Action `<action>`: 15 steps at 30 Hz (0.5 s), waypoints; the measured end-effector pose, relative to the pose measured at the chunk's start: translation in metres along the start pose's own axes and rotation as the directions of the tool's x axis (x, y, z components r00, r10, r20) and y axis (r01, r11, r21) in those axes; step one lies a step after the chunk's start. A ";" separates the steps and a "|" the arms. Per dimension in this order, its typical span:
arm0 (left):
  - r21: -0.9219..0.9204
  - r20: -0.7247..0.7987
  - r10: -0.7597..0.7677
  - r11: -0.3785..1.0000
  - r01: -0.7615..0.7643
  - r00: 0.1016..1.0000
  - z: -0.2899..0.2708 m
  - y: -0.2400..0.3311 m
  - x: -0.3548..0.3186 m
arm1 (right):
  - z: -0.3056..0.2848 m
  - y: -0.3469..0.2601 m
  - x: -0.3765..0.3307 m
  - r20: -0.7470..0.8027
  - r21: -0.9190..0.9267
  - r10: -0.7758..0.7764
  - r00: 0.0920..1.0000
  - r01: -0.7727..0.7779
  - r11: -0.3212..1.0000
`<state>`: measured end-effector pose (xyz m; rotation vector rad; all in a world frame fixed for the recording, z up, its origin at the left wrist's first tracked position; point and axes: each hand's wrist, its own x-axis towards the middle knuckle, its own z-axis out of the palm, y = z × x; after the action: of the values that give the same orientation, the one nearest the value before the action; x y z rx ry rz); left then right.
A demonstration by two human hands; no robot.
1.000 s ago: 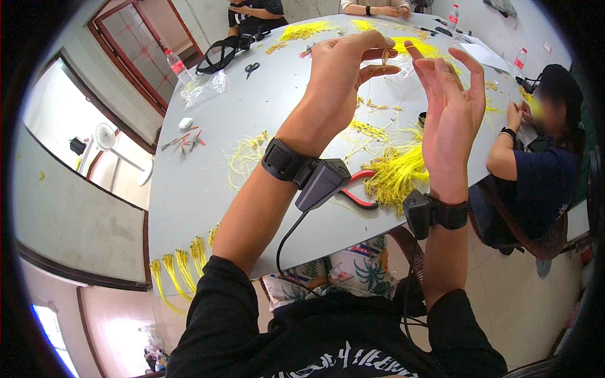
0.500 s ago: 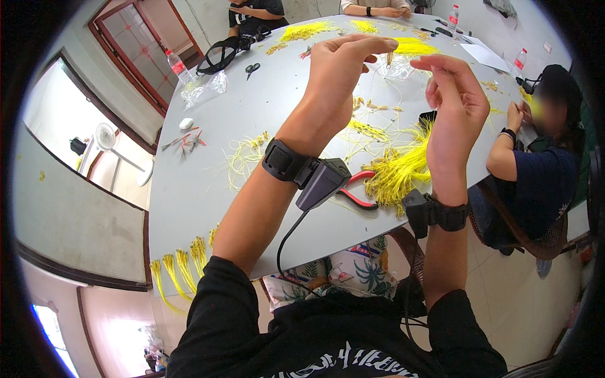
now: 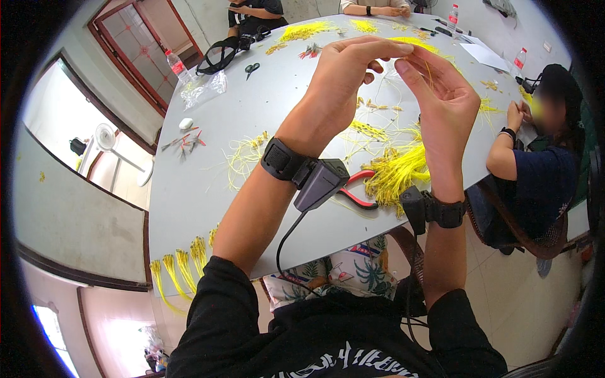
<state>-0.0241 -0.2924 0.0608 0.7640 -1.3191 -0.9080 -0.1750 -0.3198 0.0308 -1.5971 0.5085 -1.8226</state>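
My left hand (image 3: 350,75) and my right hand (image 3: 444,101) are raised over the table, their fingertips meeting. The left thumb and forefinger are pinched; the small gold coiled spring seen there earlier is now hidden by fingers. A thin yellow cord (image 3: 429,68) shows among my right fingers, pinched near the left fingertips. Below my hands lies a thick bundle of yellow cords (image 3: 400,173) with gold ends. Red-handled pliers (image 3: 360,203) rest beside it, partly covered by the device on my left wrist.
Loose cords (image 3: 239,160) and several small cord bundles (image 3: 169,268) lie on the grey table (image 3: 201,208) to the left. Scissors (image 3: 251,69), a white case (image 3: 186,124) and a bottle (image 3: 176,65) are farther back. A person (image 3: 545,170) sits at right; others sit at the far side.
My right hand has moved left and up to meet the left fingertips. The gold spring that hung from my left fingers is no longer visible.
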 end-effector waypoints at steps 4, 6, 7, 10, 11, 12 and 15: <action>-0.002 0.052 -0.090 0.996 0.091 0.995 -0.001 -0.001 0.001 | 0.000 -0.001 -0.001 -0.008 0.077 0.029 1.000 -0.028 0.997; 0.002 0.066 -0.088 0.996 0.088 0.994 -0.003 0.000 0.001 | 0.000 0.000 0.000 0.003 0.068 0.034 0.999 -0.034 0.997; 0.054 0.082 -0.052 0.997 0.048 0.995 -0.004 0.000 0.001 | -0.001 0.000 0.000 0.012 0.060 0.042 0.999 -0.043 0.997; 0.182 0.073 -0.004 0.983 -0.009 0.997 -0.006 0.003 0.003 | -0.002 -0.001 0.001 0.019 0.043 0.069 0.997 -0.070 0.997; 0.251 0.059 0.014 0.968 -0.028 0.998 -0.007 0.004 0.003 | -0.003 -0.001 0.001 0.030 0.052 0.048 0.998 -0.050 0.997; 0.257 0.047 0.009 0.966 -0.021 0.999 -0.008 0.006 0.004 | -0.003 -0.002 0.001 0.039 0.068 0.064 0.997 -0.067 0.995; 0.311 0.053 0.051 0.948 -0.065 0.997 -0.011 0.011 0.008 | -0.004 -0.003 0.001 0.048 0.060 0.090 0.995 -0.093 0.994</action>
<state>-0.0115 -0.2949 0.0728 0.9479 -1.5389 -0.6782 -0.1799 -0.3192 0.0328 -1.5447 0.4913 -1.7145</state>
